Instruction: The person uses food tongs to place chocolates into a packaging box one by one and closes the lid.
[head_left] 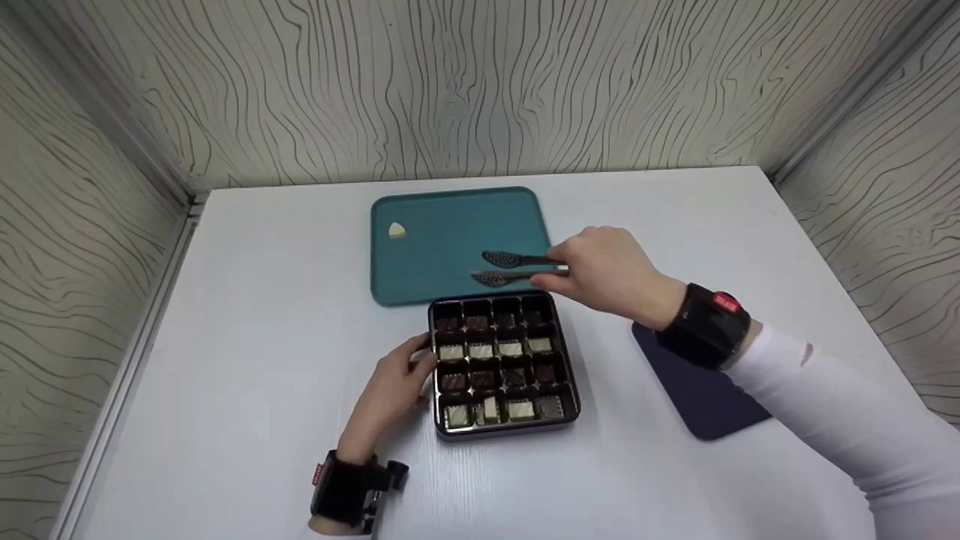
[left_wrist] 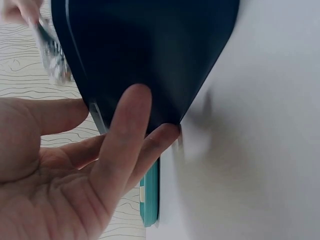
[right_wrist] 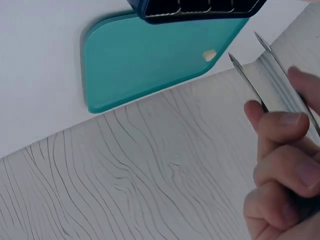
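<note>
A dark box (head_left: 507, 433) is divided into small compartments with brown and cream chocolates in rows. My left hand (head_left: 391, 386) grips its left side; in the left wrist view the thumb is at one edge and fingers touch the dark outer surface. One cream chocolate (head_left: 490, 409) stands tilted in the front row. The front right compartment (head_left: 551, 407) looks dark and ridged; its content is unclear. My right hand (head_left: 604, 268) holds dark tongs (head_left: 504, 268) above the near right part of the teal tray (head_left: 442, 262). Their tips are apart, with nothing between them.
A cream chocolate piece (head_left: 397, 231) lies at the left of the teal tray, behind the box. Under the right forearm is a dark purple flat mat or board (head_left: 701, 397). A wood-patterned wall (head_left: 450, 90) stands behind the white table (head_left: 247, 322).
</note>
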